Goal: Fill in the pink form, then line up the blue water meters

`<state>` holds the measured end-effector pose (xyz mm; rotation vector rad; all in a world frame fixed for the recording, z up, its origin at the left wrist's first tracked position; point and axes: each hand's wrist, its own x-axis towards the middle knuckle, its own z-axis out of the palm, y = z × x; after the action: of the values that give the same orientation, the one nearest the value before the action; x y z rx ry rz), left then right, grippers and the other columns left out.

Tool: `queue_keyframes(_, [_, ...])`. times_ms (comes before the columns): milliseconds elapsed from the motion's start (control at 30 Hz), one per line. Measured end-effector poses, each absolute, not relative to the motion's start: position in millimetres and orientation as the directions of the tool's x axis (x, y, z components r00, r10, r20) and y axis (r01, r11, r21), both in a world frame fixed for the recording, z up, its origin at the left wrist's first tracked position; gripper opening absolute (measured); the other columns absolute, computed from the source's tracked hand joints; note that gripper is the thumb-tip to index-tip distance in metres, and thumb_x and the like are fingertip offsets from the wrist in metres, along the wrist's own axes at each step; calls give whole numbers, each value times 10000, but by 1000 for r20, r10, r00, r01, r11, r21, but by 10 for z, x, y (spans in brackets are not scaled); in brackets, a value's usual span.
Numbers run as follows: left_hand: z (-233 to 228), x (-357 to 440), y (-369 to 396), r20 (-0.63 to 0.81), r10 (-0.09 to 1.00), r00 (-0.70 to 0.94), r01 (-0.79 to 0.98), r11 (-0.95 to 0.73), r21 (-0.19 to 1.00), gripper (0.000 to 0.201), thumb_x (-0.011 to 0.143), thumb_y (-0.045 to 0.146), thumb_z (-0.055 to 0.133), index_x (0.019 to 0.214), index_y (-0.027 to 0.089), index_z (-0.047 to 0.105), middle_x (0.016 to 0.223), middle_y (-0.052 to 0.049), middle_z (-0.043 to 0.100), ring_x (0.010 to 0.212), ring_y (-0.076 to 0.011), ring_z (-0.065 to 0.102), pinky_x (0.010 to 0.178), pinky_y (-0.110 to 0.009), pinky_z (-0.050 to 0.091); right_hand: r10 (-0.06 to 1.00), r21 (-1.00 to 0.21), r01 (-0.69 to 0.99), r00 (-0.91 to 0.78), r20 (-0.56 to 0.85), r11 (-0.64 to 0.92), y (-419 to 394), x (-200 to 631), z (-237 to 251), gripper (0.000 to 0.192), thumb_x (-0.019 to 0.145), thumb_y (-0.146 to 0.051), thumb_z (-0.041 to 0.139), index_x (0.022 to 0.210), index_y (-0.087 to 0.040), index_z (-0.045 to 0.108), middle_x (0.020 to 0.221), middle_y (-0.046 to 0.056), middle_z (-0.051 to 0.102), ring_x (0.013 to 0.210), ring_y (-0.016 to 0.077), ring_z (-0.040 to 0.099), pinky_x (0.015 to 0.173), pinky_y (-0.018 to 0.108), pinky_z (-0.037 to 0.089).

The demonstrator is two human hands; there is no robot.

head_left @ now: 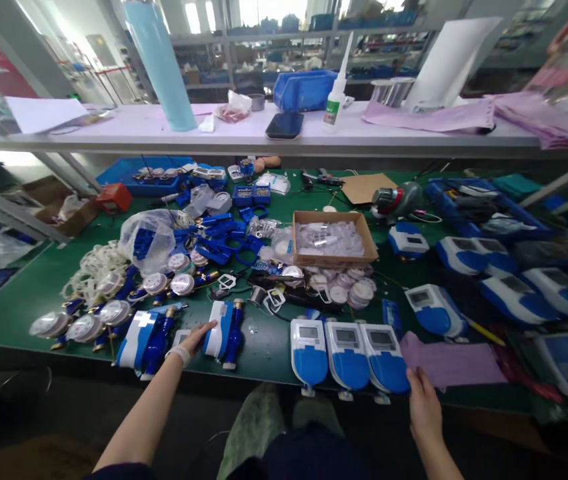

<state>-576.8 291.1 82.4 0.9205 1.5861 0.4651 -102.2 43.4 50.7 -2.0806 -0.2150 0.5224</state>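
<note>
Green matting covers the workbench in front of you, crowded with blue-and-white water meter parts. Your left hand reaches forward with fingers loosely extended and open, the fingertips touching the near edge of a white-and-blue meter that lies on its side close to the table's front edge; nothing is clasped in that hand. Just left of it lies another meter with a blue brass body. Your right hand rests at the front edge on the right, its fingers laid on the near corner of a pink sheet that lies flat on the mat; whether it pinches the sheet or only presses it, you cannot tell from here. Between your hands stand three finished meters in a row, side by side, displays up. Farther back sits a cardboard box of clear plastic pieces.
</note>
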Motion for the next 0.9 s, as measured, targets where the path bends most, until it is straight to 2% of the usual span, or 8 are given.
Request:
queue_keyframes(100, [806, -5664, 2962, -648, 762, 0, 350, 607, 714, 620, 548, 647, 705, 872, 124, 630, 887, -170, 718, 883, -324, 680, 789, -406, 533, 316, -852, -86, 905, -284, -517, 269, -1109, 476, 854, 657, -690, 564, 1324, -161, 495, 1324, 111, 533, 1231, 340, 455, 1029, 442, 375])
queue_keyframes(200, [877, -5584, 2933, -585, 802, -122, 432, 574, 696, 675, 544, 576, 744, 986, 95, 577, 1038, -226, 674, 1011, -370, 633, 857, -443, 492, 309, -853, -95, 907, -286, -513, 202, -1176, 486, 878, 658, -706, 547, 1344, -164, 469, 1332, 115, 524, 1217, 331, 474, 1012, 441, 395])
queue_keyframes(333, [1061, -5448, 2699, -483, 855, -188, 508, 506, 697, 733, 569, 534, 746, 1113, 108, 500, 1195, -229, 602, 1107, -357, 588, 915, -426, 456, 299, -860, -112, 909, -291, -498, 268, -1215, 572, 962, 606, -724, 559, 1347, -118, 458, 1344, 157, 506, 1228, 337, 464, 1045, 435, 360])
queue_keyframes(500, [1191, -4939, 2324, -422, 894, -152, 551, 431, 715, 761, 582, 456, 770, 1185, 134, 437, 1163, -194, 623, 1095, -330, 598, 943, -417, 433, 362, -827, -79, 873, -327, -557, 458, -1154, 604, 1033, 552, -776, 526, 1344, -115, 459, 1403, 159, 443, 1281, 361, 399, 1095, 436, 286])
queue_keyframes(600, [1176, -4560, 2156, -396, 911, -115, 564, 388, 729, 787, 552, 392, 799, 1190, 125, 422, 1141, -199, 628, 1073, -326, 604, 934, -410, 435, 407, -821, -52, 849, -335, -568, 559, -1107, 561, 986, 589, -780, 507, 1344, -147, 457, 1375, 135, 479, 1266, 358, 417, 1075, 449, 315])
queue_keyframes(733, [1132, -4249, 1987, -346, 928, -138, 577, 359, 734, 786, 580, 394, 775, 1210, 95, 412, 1206, -242, 562, 1154, -360, 540, 971, -430, 398, 493, -859, -52, 800, -341, -510, 604, -1091, 474, 838, 656, -713, 546, 1300, -179, 507, 1218, 91, 605, 1146, 335, 525, 964, 442, 435])
queue_keyframes(833, [1087, -4173, 1900, -300, 944, -137, 569, 323, 757, 766, 607, 442, 750, 1223, 116, 432, 1249, -222, 529, 1224, -369, 476, 1024, -445, 347, 489, -856, -59, 799, -349, -514, 578, -1093, 409, 799, 667, -686, 567, 1286, -184, 521, 1184, 86, 623, 1084, 329, 565, 903, 436, 476])
queue_keyframes(900, [1026, -4156, 1861, -285, 952, -110, 547, 298, 783, 767, 606, 434, 754, 1234, 122, 443, 1263, -211, 527, 1240, -361, 464, 1044, -443, 333, 474, -847, -60, 807, -352, -527, 562, -1097, 391, 815, 661, -694, 567, 1291, -180, 515, 1219, 97, 602, 1107, 338, 552, 934, 453, 457])
